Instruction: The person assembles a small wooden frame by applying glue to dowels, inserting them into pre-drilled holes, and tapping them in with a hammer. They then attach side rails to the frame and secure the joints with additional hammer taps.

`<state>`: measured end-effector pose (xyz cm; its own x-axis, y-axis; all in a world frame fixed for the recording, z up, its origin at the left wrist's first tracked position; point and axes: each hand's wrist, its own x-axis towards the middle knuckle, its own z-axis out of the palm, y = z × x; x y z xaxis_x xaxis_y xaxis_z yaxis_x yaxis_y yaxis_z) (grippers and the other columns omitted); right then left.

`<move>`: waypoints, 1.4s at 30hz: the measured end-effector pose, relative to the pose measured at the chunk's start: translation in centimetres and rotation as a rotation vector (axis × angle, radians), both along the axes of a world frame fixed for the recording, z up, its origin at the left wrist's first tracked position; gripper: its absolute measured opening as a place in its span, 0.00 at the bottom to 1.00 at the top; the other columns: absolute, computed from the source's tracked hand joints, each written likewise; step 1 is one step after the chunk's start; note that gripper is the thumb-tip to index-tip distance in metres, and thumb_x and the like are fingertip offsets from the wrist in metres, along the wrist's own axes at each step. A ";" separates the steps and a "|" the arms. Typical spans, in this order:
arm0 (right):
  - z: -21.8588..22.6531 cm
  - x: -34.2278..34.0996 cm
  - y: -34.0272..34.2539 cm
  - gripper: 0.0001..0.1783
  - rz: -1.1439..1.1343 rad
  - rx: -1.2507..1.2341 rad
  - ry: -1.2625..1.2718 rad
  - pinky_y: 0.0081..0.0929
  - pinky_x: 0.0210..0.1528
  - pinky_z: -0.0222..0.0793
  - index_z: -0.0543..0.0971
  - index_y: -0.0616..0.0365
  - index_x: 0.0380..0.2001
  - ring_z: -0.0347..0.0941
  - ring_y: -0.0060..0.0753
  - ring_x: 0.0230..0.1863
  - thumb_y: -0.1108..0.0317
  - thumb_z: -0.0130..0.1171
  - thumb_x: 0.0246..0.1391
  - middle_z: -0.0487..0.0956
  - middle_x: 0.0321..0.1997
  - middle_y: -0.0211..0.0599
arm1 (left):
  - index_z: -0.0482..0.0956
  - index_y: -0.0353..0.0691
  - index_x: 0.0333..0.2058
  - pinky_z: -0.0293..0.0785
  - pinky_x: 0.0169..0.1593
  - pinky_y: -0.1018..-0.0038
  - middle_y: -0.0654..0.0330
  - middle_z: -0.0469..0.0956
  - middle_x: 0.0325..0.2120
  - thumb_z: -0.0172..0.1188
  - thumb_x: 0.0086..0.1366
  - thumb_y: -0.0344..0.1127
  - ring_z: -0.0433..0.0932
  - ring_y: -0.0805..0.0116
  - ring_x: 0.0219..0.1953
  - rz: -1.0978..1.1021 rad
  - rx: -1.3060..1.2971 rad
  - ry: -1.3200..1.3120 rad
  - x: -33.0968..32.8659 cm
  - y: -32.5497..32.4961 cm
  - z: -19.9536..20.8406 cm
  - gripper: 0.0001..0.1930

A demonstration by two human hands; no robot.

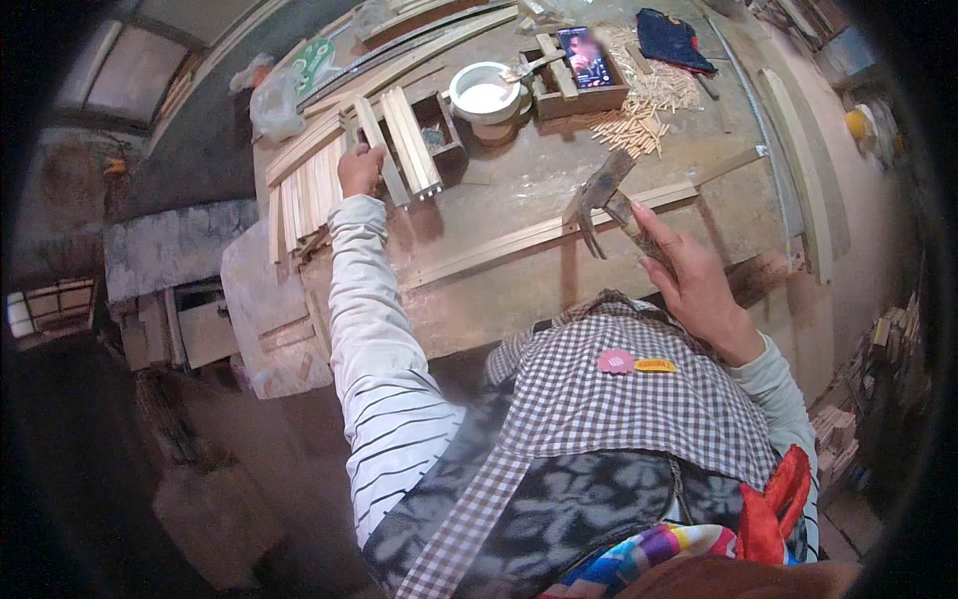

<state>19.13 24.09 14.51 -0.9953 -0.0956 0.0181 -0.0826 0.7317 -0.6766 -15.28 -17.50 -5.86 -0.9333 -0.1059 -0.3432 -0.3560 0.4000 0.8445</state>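
Observation:
My left hand (361, 172) is closed at the edge of a flat wooden strip (382, 155), beside a stack of pale wooden strips (306, 192) at the left of the workbench. Just right of it, more strips (410, 143) lie across a small wooden box (444, 135). In my right hand (689, 275) is a claw hammer (606, 188), held by its handle with the head raised over the bench. Below the hammer head, a long wooden batten (489, 248) runs slantwise across the bench top.
A white bowl of white paste (486, 98) with a brush (529, 67) stands at the back. Beside it, a phone (589, 58) rests on a wooden box (584, 101). Small dowels (631, 133) are heaped nearby, with a dark cloth (676, 40) behind. A plastic bag (276, 108) sits far left.

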 end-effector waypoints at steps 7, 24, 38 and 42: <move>-0.8 -0.2 0.1 0.37 0.054 0.023 0.045 0.36 0.61 0.74 0.63 0.52 0.74 0.76 0.52 0.64 0.80 0.57 0.62 0.73 0.69 0.54 | 0.82 0.30 0.49 0.77 0.35 0.76 0.59 0.84 0.34 0.69 0.63 0.30 0.80 0.73 0.33 0.021 0.348 0.141 10.5 -4.7 5.5 0.17; -1.5 0.3 -0.8 0.36 0.009 0.041 0.002 0.37 0.75 0.59 0.62 0.59 0.74 0.62 0.45 0.76 0.81 0.54 0.64 0.67 0.75 0.49 | 0.84 0.29 0.48 0.83 0.51 0.71 0.53 0.86 0.43 0.69 0.64 0.26 0.85 0.66 0.43 0.093 0.373 0.028 22.3 -10.1 1.6 0.14; 1.3 -5.1 -10.2 0.39 0.439 -0.075 -0.026 0.38 0.56 0.75 0.65 0.51 0.73 0.79 0.51 0.55 0.79 0.60 0.60 0.79 0.57 0.52 | 0.84 0.34 0.43 0.83 0.46 0.69 0.58 0.86 0.38 0.64 0.65 0.20 0.85 0.66 0.39 -0.417 0.346 0.205 21.9 -6.7 2.9 0.09; 2.1 -7.9 -15.4 0.39 0.582 -0.061 -0.029 0.40 0.53 0.75 0.65 0.50 0.74 0.80 0.52 0.51 0.79 0.60 0.60 0.79 0.57 0.52 | 0.85 0.35 0.38 0.81 0.40 0.67 0.57 0.86 0.31 0.67 0.64 0.26 0.85 0.66 0.34 -0.476 0.138 0.390 21.8 -6.0 3.2 0.04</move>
